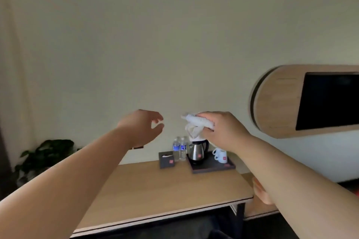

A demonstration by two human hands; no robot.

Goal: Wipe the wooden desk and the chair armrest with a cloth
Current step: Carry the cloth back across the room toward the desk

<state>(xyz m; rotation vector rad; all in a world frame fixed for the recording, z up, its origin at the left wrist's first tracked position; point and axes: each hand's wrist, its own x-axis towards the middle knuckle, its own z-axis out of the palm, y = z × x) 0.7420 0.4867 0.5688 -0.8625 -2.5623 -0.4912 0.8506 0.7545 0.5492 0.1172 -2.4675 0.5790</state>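
Both my arms reach out in front of me, raised above the wooden desk (159,190). My right hand (219,130) grips a crumpled white cloth (196,125), part of which hangs down in front of the kettle. My left hand (143,126) hovers a little to the left of the cloth, fingers loosely curved, holding nothing. An orange-brown rounded shape (260,190) shows under my right forearm beside the desk's right end; whether it is the chair is unclear.
At the desk's back stand a black tissue box (166,159), two water bottles (179,148), and a black tray (211,166) bearing a steel kettle (197,150) and white mugs (220,155). A wall-mounted TV (328,101) hangs right. A plant (42,157) stands left.
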